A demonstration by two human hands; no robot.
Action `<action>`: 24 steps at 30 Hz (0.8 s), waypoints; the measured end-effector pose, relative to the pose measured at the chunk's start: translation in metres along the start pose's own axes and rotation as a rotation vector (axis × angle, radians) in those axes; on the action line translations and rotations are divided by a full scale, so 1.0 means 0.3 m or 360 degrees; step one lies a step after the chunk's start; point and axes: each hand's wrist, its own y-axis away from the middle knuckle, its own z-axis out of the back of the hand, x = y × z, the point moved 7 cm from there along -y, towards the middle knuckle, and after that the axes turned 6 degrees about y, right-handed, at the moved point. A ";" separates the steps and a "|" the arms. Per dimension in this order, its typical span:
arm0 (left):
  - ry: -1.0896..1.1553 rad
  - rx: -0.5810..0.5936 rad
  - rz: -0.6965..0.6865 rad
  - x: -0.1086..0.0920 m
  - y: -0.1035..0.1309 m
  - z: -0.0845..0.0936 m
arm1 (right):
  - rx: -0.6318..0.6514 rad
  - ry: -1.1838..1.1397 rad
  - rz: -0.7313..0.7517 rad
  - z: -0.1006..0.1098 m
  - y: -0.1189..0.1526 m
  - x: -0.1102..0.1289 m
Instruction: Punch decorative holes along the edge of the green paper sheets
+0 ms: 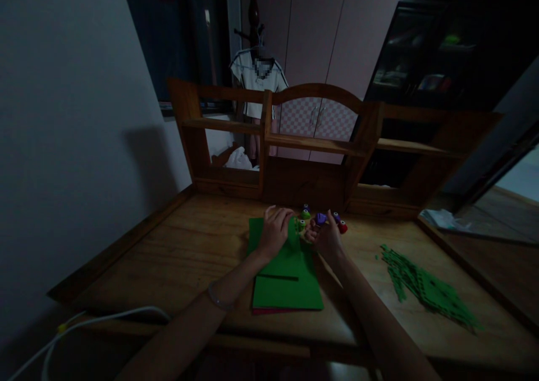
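Green sheets (290, 292) lie stacked on the wooden desk, with a red edge showing underneath. Over their upper part is my left hand (275, 232), its fingertips brought together near small green cut pieces; what they hold, if anything, is too small to make out. My right hand (326, 236) is beside the sheets' upper right corner, fingers curled and thumb raised, close to a purple object (320, 218). Around the hands stand small round-eyed items: green ones (305, 214), purple ones (336, 217) and a red one (342, 227).
A pile of green cut strips (433, 288) lies on the desk's right side. A wooden shelf (311, 141) runs along the back edge. White cables (113, 313) cross the front left. A plastic bag (442, 219) is at the far right.
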 end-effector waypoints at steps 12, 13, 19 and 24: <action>-0.0031 0.0026 0.0051 0.010 0.002 -0.011 | -0.0054 -0.0208 0.0002 -0.017 0.010 0.023; -0.0032 0.0040 0.0074 0.016 0.003 -0.015 | -0.0053 -0.0238 0.0006 -0.018 0.010 0.024; -0.0020 0.0112 0.0168 0.039 0.012 -0.035 | -0.0034 -0.0459 0.0000 -0.030 0.019 0.036; 0.0014 0.0167 0.0152 0.037 0.015 -0.045 | 0.0008 -0.0450 0.0038 -0.042 0.033 0.050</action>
